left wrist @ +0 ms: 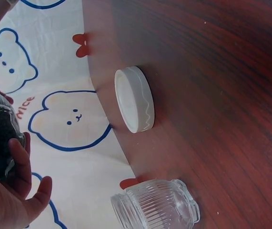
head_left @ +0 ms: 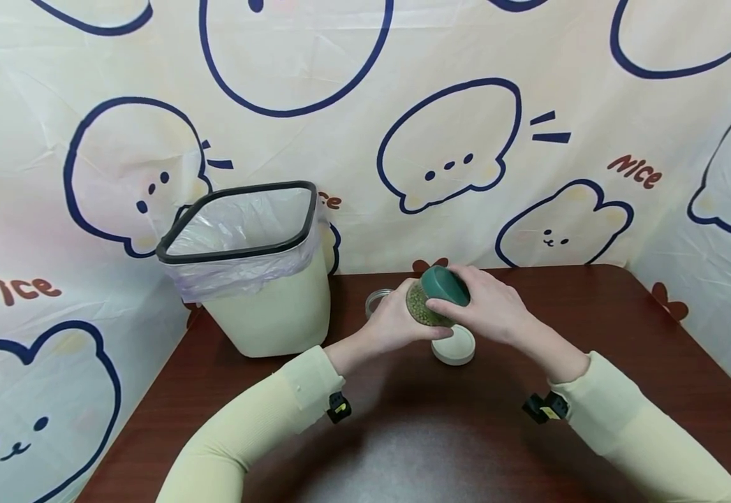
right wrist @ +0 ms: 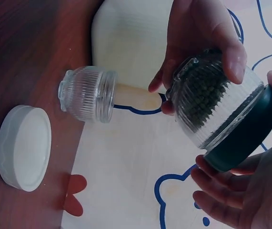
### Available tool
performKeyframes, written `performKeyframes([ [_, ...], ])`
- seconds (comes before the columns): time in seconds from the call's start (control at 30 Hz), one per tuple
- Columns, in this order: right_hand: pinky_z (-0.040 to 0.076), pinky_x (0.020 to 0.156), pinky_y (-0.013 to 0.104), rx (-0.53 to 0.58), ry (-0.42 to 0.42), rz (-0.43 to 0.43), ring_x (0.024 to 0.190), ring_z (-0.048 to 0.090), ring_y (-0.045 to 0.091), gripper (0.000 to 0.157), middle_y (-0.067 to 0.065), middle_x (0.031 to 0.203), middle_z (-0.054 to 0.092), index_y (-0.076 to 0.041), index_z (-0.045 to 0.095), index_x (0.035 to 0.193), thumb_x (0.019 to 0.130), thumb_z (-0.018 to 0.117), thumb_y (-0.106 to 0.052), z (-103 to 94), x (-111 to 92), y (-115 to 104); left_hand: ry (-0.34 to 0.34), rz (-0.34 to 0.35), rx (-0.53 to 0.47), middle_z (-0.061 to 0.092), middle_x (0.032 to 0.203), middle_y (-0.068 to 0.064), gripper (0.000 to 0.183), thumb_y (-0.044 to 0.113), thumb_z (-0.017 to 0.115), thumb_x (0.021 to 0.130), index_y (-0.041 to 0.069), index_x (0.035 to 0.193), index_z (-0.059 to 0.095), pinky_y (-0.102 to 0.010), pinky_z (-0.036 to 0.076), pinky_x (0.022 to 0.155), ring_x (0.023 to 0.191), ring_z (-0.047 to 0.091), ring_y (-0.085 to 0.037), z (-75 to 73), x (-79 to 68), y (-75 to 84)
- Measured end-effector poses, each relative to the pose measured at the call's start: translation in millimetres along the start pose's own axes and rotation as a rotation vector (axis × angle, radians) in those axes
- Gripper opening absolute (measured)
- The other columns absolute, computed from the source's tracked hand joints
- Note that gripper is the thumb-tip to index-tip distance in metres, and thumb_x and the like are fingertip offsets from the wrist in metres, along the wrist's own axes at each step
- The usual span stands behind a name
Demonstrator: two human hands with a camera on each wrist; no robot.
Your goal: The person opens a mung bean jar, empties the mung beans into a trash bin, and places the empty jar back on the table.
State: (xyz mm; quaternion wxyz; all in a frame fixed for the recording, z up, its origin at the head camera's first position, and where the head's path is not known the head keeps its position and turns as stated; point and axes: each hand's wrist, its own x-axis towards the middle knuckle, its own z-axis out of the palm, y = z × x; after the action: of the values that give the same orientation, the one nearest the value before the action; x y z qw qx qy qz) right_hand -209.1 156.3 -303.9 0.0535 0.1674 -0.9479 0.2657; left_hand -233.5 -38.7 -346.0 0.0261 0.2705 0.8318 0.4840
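Both hands hold a ribbed clear jar (right wrist: 202,98) of small green beans, tilted above the table. My left hand (head_left: 396,318) grips the glass body, its thumb along the side in the right wrist view. Around the dark green lid (right wrist: 245,133) curl the fingers and thumb of my right hand (head_left: 491,304); the lid sits on the jar's mouth. Below the hands a white lid (head_left: 454,346) lies on the table. A second ribbed glass jar (right wrist: 88,94), see-through with nothing inside, stands near the white lid, partly hidden behind my left hand in the head view.
A cream trash bin (head_left: 271,307) with a black rim and a plastic liner stands at the table's left. The dark brown table (head_left: 560,328) meets a printed cloth backdrop (head_left: 352,154) at its back edge.
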Motion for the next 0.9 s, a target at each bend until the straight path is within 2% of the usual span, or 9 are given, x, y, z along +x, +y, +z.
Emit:
performKeyframes([
  [0.23, 0.050, 0.080, 0.048, 0.121, -0.014, -0.043, 0.109, 0.052, 0.030, 0.079, 0.013, 0.134, 0.050, -0.010, 0.041, 0.144, 0.085, 0.064, -0.058, 0.3, -1.0, 6.1, -0.019, 0.012, -0.027, 0.056, 0.116, 0.006, 0.075, 0.035, 0.086, 0.073, 0.013, 0.131, 0.044, -0.029, 0.051, 0.082, 0.103, 0.056, -0.011, -1.1, -1.7, 1.1],
  [0.4, 0.050, 0.086, 0.049, 0.266, -0.053, -0.077, 0.112, 0.051, 0.032, 0.080, 0.014, 0.137, 0.046, -0.008, 0.035, 0.147, 0.086, 0.071, -0.046, 0.5, -1.7, 12.9, -0.035, 0.017, -0.032, 0.056, 0.116, 0.008, 0.074, 0.036, 0.086, 0.073, 0.015, 0.131, 0.044, -0.030, 0.050, 0.083, 0.104, 0.055, -0.011, -1.3, -1.4, 0.9],
  [0.57, 0.049, 0.088, 0.051, 0.351, -0.091, -0.092, 0.116, 0.048, 0.035, 0.083, 0.016, 0.140, 0.041, -0.009, 0.031, 0.149, 0.086, 0.073, -0.039, 1.3, -1.2, 16.4, -0.040, 0.024, -0.040, 0.056, 0.116, 0.008, 0.074, 0.036, 0.086, 0.073, 0.016, 0.131, 0.045, -0.031, 0.050, 0.084, 0.103, 0.056, -0.011, -1.4, -2.4, -0.4],
  [0.77, 0.048, 0.090, 0.052, 0.359, -0.090, -0.092, 0.121, 0.046, 0.037, 0.083, 0.017, 0.143, 0.037, -0.009, 0.026, 0.151, 0.089, 0.069, -0.042, 0.1, -1.1, 15.3, -0.030, 0.018, -0.040, 0.055, 0.118, 0.008, 0.075, 0.036, 0.086, 0.073, 0.016, 0.132, 0.043, -0.031, 0.050, 0.085, 0.105, 0.055, -0.010, -1.4, -2.4, 0.4],
  [0.9, 0.044, 0.094, 0.056, 0.275, -0.056, -0.058, 0.124, 0.045, 0.035, 0.079, 0.015, 0.146, 0.037, -0.010, 0.026, 0.152, 0.093, 0.058, -0.052, -2.2, -0.7, 11.5, -0.023, 0.023, -0.030, 0.056, 0.118, 0.007, 0.076, 0.036, 0.086, 0.073, 0.015, 0.133, 0.043, -0.030, 0.050, 0.085, 0.104, 0.056, -0.011, -0.9, -0.4, 1.6],
])
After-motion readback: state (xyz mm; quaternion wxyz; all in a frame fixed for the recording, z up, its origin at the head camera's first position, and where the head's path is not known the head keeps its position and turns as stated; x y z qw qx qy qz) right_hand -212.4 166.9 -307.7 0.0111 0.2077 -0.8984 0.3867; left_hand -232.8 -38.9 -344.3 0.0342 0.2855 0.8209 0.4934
